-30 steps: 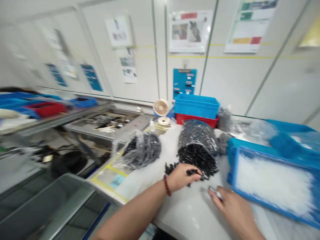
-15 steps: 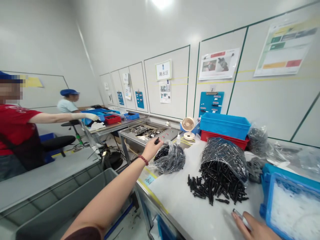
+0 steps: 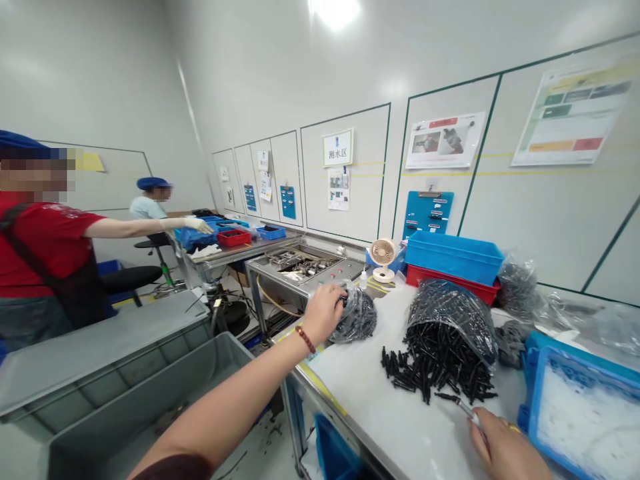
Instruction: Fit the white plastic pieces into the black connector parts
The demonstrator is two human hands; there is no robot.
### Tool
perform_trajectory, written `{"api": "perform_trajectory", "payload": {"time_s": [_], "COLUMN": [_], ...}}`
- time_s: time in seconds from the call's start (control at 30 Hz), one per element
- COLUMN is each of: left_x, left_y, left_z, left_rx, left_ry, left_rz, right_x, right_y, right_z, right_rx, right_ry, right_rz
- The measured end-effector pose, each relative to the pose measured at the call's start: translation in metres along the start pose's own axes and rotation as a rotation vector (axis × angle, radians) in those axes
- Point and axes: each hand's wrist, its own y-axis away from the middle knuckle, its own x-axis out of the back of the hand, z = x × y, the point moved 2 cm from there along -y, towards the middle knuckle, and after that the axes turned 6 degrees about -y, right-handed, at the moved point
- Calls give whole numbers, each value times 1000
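My left hand (image 3: 324, 312) is closed around a small black part (image 3: 344, 300); most of it is hidden by the fingers. It is at the mouth of a small clear bag (image 3: 357, 317) of black parts. Low on the right, my right hand (image 3: 507, 443) grips a slim silver pen-like tool (image 3: 469, 412). The tool's tip meets the end of a loose slender black part (image 3: 447, 397); whether it grips it I cannot tell. Just behind lies a pile of similar black parts (image 3: 425, 363), spilling from a larger clear bag (image 3: 447, 303) onto the white-covered table (image 3: 375, 400).
A blue tray (image 3: 531, 400) with white foamy contents stands at the right. Blue (image 3: 455, 257) and red bins (image 3: 415, 275) are stacked behind the large bag, beside a small fan (image 3: 383, 257). Grey crates (image 3: 125, 347) stand at left. A co-worker in red (image 3: 45, 247) reaches over another table.
My left hand has moved right and down over the small bag with the black part. My right hand has brought its tool forward and left to a loose part. The view has shifted slightly.
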Motion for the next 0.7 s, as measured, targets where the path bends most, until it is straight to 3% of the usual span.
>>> {"api": "perform_trajectory", "payload": {"time_s": [0.07,0.13,0.2,0.33,0.53,0.6,0.7], "left_x": [-11,-39,-71,-110,-121,-127,-139], "left_y": [27,53,74,93,93,96,103], "left_z": [26,56,84,120,128,125,125], "left_rx": [-259,-482,-565,-411,-242,-153,-31], "left_ry": [-32,-10,16,184,501,595,728], "left_rz": [45,-95,-258,-494,-681,-735,-781], "right_x": [-4,-4,1,11,34,48,62], "right_y": [-2,-3,-4,-9,-9,-6,-1], "right_z": [1,-4,-14,-35,-43,-40,-31], "right_rx": [114,201,245,264,247,164,-144], "right_ry": [53,117,182,219,236,186,-84], "right_rz": [94,171,181,132,161,258,479]}}
